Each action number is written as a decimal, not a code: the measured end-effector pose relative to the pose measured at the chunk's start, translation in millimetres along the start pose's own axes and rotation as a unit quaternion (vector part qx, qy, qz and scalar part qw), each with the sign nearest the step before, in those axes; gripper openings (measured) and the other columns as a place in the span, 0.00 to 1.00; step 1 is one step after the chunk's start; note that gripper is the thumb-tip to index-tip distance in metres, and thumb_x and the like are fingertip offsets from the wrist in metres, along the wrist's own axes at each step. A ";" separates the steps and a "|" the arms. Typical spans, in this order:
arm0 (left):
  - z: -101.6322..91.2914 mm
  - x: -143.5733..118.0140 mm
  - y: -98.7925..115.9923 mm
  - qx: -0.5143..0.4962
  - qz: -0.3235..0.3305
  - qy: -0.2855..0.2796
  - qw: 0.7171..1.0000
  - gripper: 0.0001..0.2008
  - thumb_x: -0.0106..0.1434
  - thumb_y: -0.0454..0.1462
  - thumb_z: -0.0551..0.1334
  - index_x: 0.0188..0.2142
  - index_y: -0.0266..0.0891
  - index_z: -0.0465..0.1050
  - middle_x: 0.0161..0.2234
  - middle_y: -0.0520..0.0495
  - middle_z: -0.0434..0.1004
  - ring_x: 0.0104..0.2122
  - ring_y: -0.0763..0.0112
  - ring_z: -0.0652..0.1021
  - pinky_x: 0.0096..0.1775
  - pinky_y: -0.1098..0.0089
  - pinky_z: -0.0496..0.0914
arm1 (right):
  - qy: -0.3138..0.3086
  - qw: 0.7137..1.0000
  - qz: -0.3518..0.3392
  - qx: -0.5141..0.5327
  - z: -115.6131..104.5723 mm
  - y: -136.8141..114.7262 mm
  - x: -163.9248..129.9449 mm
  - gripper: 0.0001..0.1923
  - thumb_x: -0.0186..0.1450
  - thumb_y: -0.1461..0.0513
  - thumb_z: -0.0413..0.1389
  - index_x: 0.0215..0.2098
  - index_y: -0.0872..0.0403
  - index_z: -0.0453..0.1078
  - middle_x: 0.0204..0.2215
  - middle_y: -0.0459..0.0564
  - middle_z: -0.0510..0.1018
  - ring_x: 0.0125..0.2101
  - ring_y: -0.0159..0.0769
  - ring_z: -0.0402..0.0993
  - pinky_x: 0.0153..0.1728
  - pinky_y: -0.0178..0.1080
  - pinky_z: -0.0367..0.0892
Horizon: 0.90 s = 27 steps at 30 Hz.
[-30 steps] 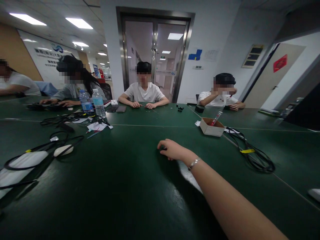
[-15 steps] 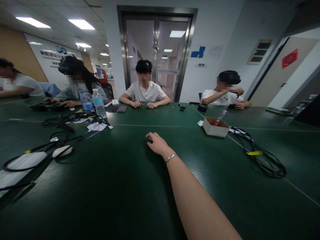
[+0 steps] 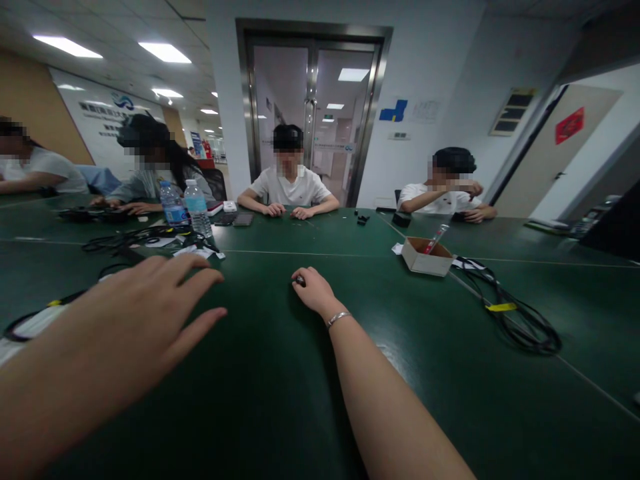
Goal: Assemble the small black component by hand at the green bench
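Note:
My right hand [image 3: 315,291] rests on the green table [image 3: 260,373], its fingers curled around a small dark object [image 3: 300,280] whose kind I cannot make out. A silver bracelet [image 3: 339,319] circles that wrist. On the left, my left hand [image 3: 145,307] hangs above the table with its thumb and fingers apart, nothing between them. It covers part of the black cables and the white items lying behind it.
Two water bottles [image 3: 197,208] stand at the back left, near tangled black cables [image 3: 135,237]. To the right are a small open box [image 3: 427,265] with a clear tube in it and a coiled cable [image 3: 523,327]. Several people sit around the table.
My left hand has come into view from the left, over the cables and white items. My right hand has stayed in nearly the same place, still closed on the small dark object.

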<state>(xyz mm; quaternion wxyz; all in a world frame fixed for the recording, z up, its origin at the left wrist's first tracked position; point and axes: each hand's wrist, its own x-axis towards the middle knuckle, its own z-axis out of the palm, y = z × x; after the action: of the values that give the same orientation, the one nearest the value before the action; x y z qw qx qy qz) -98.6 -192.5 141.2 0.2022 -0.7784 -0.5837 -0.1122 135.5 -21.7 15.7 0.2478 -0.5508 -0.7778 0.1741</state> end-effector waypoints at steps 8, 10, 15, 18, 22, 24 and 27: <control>106.7 120.8 66.3 -0.302 0.022 -0.016 0.953 0.16 0.54 0.45 0.64 0.40 0.41 0.72 0.39 0.43 0.72 0.41 0.58 0.74 0.46 0.62 0.66 | 0.018 0.999 -0.023 -0.017 4.2 3.2 3.4 0.07 0.64 0.63 0.54 0.40 0.52 0.70 0.37 0.48 0.69 0.35 0.34 0.68 0.35 0.34 0.60; 147.4 138.0 70.0 -0.392 -0.024 -0.056 0.918 0.18 0.55 0.47 0.63 0.42 0.40 0.72 0.36 0.43 0.72 0.38 0.60 0.75 0.43 0.64 0.68 | 0.014 1.000 -0.018 -0.011 4.7 4.6 4.9 0.09 0.63 0.64 0.53 0.43 0.53 0.70 0.39 0.50 0.69 0.35 0.35 0.68 0.34 0.34 0.61; 202.6 141.3 83.3 -0.510 -0.117 -0.005 0.852 0.13 0.63 0.43 0.56 0.43 0.39 0.71 0.38 0.44 0.67 0.39 0.67 0.73 0.46 0.65 0.68 | 0.016 1.000 -0.009 -0.018 6.1 9.1 11.2 0.11 0.63 0.65 0.53 0.44 0.56 0.70 0.38 0.52 0.70 0.36 0.37 0.68 0.34 0.34 0.61; 207.6 133.1 86.6 -0.521 -0.099 0.048 0.847 0.13 0.63 0.42 0.56 0.44 0.40 0.71 0.39 0.45 0.66 0.41 0.67 0.72 0.48 0.64 0.68 | 0.017 0.999 -0.016 -0.022 6.1 10.5 13.9 0.09 0.63 0.66 0.53 0.41 0.56 0.71 0.38 0.52 0.70 0.34 0.36 0.68 0.33 0.35 0.62; 204.6 130.9 81.4 -0.540 -0.039 0.034 0.840 0.12 0.62 0.40 0.58 0.45 0.41 0.71 0.38 0.47 0.69 0.38 0.68 0.73 0.45 0.65 0.69 | 0.025 1.000 -0.017 -0.001 6.3 14.0 15.7 0.07 0.62 0.66 0.54 0.38 0.56 0.72 0.36 0.51 0.71 0.34 0.36 0.69 0.33 0.34 0.63; 203.2 131.5 77.8 -0.558 -0.024 0.024 0.829 0.12 0.60 0.39 0.59 0.44 0.41 0.72 0.39 0.47 0.70 0.38 0.68 0.73 0.44 0.66 0.69 | 0.029 0.999 -0.007 0.035 6.9 17.1 16.3 0.07 0.61 0.67 0.56 0.38 0.57 0.72 0.34 0.51 0.72 0.33 0.35 0.70 0.32 0.33 0.64; 202.1 131.1 74.6 -0.562 -0.019 0.001 0.827 0.08 0.58 0.39 0.61 0.38 0.41 0.75 0.37 0.48 0.69 0.37 0.68 0.74 0.43 0.66 0.70 | -0.004 0.990 0.041 0.135 7.7 22.3 17.2 0.08 0.59 0.69 0.57 0.38 0.58 0.71 0.27 0.48 0.73 0.22 0.30 0.70 0.22 0.30 0.64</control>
<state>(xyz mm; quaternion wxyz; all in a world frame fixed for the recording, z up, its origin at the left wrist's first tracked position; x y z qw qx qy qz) -1.3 -6.9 0.9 -0.2721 -0.7464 -0.4338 -0.4252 143.6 1.9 0.6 0.3092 -0.5431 -0.7248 0.2899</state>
